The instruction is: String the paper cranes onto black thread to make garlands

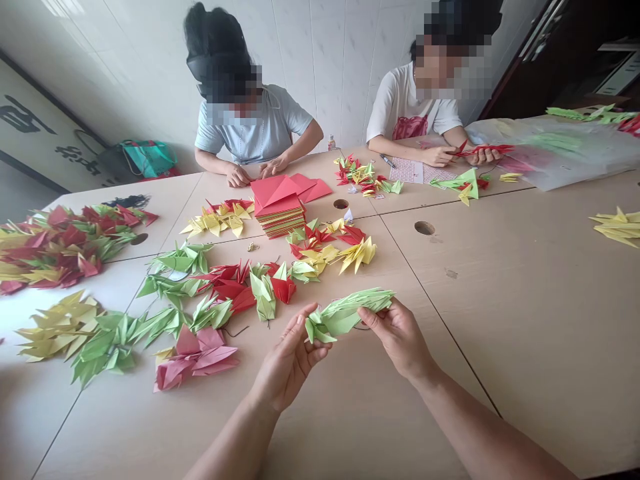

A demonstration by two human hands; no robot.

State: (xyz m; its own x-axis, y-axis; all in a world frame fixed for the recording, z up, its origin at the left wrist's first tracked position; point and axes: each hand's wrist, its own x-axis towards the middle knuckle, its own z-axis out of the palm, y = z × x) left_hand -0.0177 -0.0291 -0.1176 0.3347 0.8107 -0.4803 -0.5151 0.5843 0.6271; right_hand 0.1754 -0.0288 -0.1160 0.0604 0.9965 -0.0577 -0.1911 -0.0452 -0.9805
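A bundle of light green folded paper cranes is held between my two hands above the near part of the table. My left hand pinches the bundle's left end, thumb on top and fingers curled below. Around its right end, my right hand closes with the thumb in front. Left of my hands lie pink paper cranes, a row of green cranes and some red ones. A thin dark string shows near the pink ones.
Stacked coloured paper squares stand mid-table. A large mixed crane pile covers the far left, with yellow cranes nearer. Opposite sit two people; one leans over the table, the other holds red paper. Clear plastic sheeting lies back right.
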